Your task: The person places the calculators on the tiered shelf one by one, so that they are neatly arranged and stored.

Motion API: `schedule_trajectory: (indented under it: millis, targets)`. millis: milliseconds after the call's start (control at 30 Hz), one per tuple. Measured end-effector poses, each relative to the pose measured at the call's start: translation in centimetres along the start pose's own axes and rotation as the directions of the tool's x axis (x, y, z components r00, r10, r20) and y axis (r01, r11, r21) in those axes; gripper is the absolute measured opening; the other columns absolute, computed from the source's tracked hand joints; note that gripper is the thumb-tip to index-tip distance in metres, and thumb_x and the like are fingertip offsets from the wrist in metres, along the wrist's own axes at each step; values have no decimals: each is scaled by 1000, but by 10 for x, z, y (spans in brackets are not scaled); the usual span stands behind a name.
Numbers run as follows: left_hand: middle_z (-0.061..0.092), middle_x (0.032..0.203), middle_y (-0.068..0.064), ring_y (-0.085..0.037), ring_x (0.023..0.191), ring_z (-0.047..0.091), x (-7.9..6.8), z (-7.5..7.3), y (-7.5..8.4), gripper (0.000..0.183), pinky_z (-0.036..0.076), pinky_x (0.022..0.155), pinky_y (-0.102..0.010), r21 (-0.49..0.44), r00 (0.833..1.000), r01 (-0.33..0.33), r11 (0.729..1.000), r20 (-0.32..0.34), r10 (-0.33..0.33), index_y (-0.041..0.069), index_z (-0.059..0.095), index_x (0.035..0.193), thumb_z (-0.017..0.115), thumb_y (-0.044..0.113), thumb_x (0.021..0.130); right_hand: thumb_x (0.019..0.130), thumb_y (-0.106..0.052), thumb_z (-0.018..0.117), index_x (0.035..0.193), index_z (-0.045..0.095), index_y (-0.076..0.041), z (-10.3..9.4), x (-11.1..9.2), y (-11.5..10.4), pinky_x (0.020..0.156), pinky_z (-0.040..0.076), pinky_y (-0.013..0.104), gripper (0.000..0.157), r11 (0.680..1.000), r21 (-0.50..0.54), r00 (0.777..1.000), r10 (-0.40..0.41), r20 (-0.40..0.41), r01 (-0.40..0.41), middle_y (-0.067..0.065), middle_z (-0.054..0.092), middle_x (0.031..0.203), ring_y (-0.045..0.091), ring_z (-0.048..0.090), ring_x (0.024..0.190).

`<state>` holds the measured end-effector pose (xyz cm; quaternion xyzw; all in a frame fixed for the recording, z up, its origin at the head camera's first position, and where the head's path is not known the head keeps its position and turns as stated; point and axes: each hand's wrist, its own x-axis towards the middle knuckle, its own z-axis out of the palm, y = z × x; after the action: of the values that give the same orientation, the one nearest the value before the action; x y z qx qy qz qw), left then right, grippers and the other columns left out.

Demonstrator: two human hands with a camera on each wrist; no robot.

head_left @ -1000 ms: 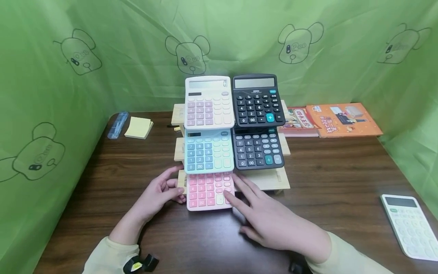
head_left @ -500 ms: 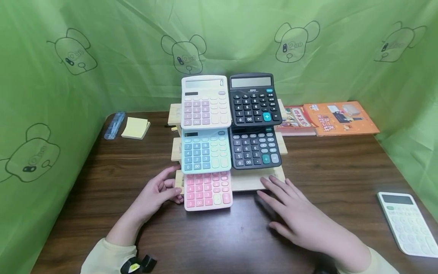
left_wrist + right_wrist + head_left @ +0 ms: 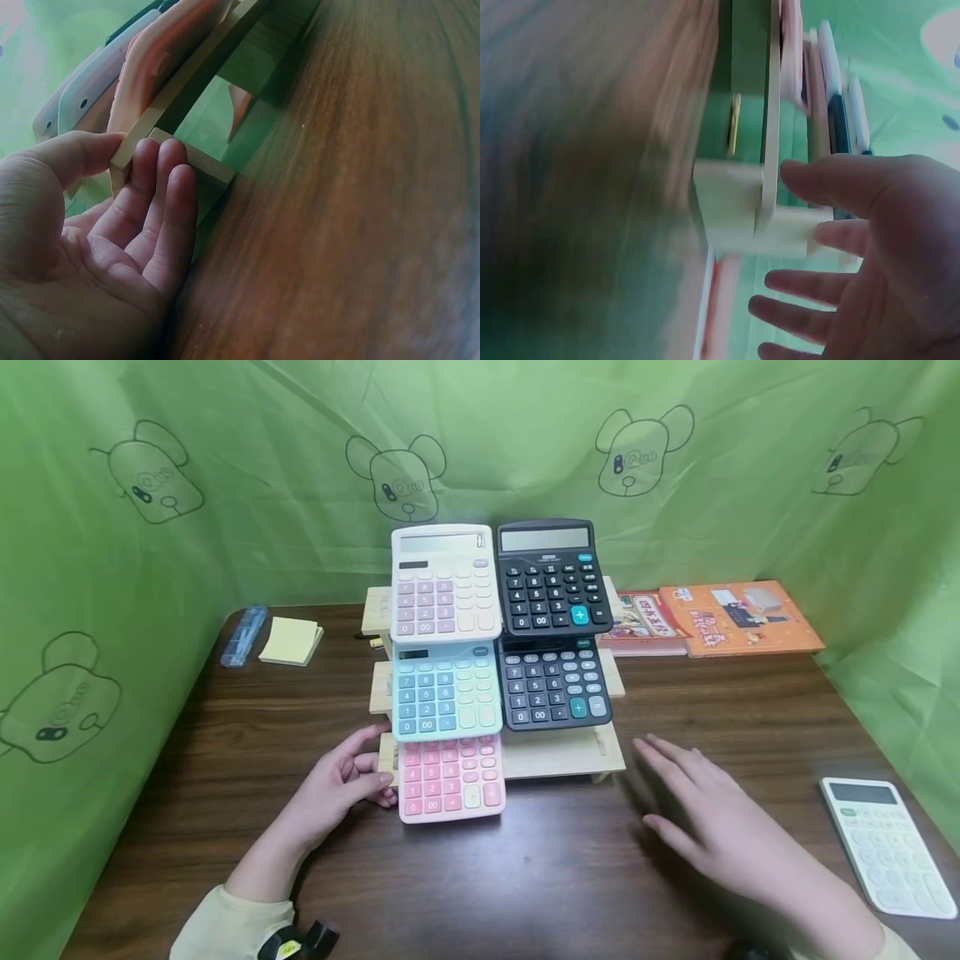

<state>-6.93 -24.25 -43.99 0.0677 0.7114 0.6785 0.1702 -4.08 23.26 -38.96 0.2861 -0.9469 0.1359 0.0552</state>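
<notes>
A tiered wooden rack (image 3: 558,758) carries calculators in two columns. On its left side are a white calculator (image 3: 472,581), a blue calculator (image 3: 450,672) and, lowest, a pink calculator (image 3: 452,781). Two black calculators (image 3: 557,597) fill the right side of the upper and middle tiers. My left hand (image 3: 341,785) pinches the left end of the lowest tier, thumb on top and fingers beneath, as the left wrist view shows. Just right of the rack, my right hand (image 3: 712,818) hovers with fingers spread and holds nothing.
A white calculator (image 3: 888,846) lies at the table's right. Behind the rack's right side are a red book (image 3: 645,618) and an orange book (image 3: 742,618). Yellow sticky notes (image 3: 291,641) and a blue translucent item (image 3: 244,635) lie at the back left. Green cloth (image 3: 525,435) encloses the table.
My right hand has left the pink calculator's right edge and moved right, past the lowest tier, to beside the rack. The left hand keeps its hold, and the view has shifted slightly.
</notes>
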Motion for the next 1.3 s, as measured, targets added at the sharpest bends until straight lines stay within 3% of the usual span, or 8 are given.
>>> schedule_trajectory:
  millis: [233,367,533,633,800,967,1133,1300]
  targets:
    - [66,106,-23,-34,80,66,1,0,1,66,58,75,-45,-5,1000,-18,1000,13,18,15,31,148,66,11,93,78,-30,80,151,35,-17,-13,-24,35,98,32,69,86,994,-60,996,94,-8,-94,23,40,144,48,42,123]
    - [66,105,-25,-32,79,66,1,0,0,65,58,74,-46,-20,999,-29,999,14,30,13,31,148,65,8,93,77,-29,80,150,35,-12,-16,-39,62,107,17,70,88,988,-70,990,134,-37,-137,29,38,142,56,35,122]
    - [66,106,-25,-32,79,66,1,-1,-1,65,58,74,-46,-23,999,-31,999,15,32,13,31,148,66,8,93,81,-27,78,153,19,-3,-21,-55,98,111,3,67,96,975,-22,974,219,-48,-220,40,33,137,63,28,120]
    - [66,105,-25,-32,79,66,2,-2,-2,65,58,74,-46,-22,999,-34,999,19,34,13,32,148,65,8,93,85,-31,74,153,13,-1,-24,-66,116,105,7,74,97,941,-27,941,336,-29,-337,45,27,138,67,24,118]
    - [65,106,-25,-31,79,66,3,-1,-2,64,58,74,-46,-29,999,-32,999,23,33,13,32,147,65,8,93,85,-47,71,152,12,0,-25,-86,142,85,20,80,101,838,-101,841,540,20,-536,47,16,140,72,21,109]
    - [65,107,-25,-32,80,66,4,0,-3,64,58,75,-47,-23,999,-31,999,27,32,14,32,148,65,9,93,79,-48,76,148,7,11,-22,-107,159,84,21,81,114,785,-99,788,616,11,-612,53,13,135,71,18,114]
    - [66,106,-24,-33,79,66,4,0,-3,65,59,74,-45,-13,1000,-24,1000,14,24,15,32,147,66,10,93,74,-52,78,139,12,23,-22,-117,162,67,38,72,120,781,-126,779,622,78,-612,58,29,114,69,33,101]
    - [65,106,-25,-34,79,66,1,0,-2,65,59,74,-45,-19,1000,-22,1000,14,22,14,31,148,65,9,93,73,-55,78,133,25,22,-25,-114,164,47,41,48,111,810,-166,805,582,111,-563,55,40,97,60,47,79]
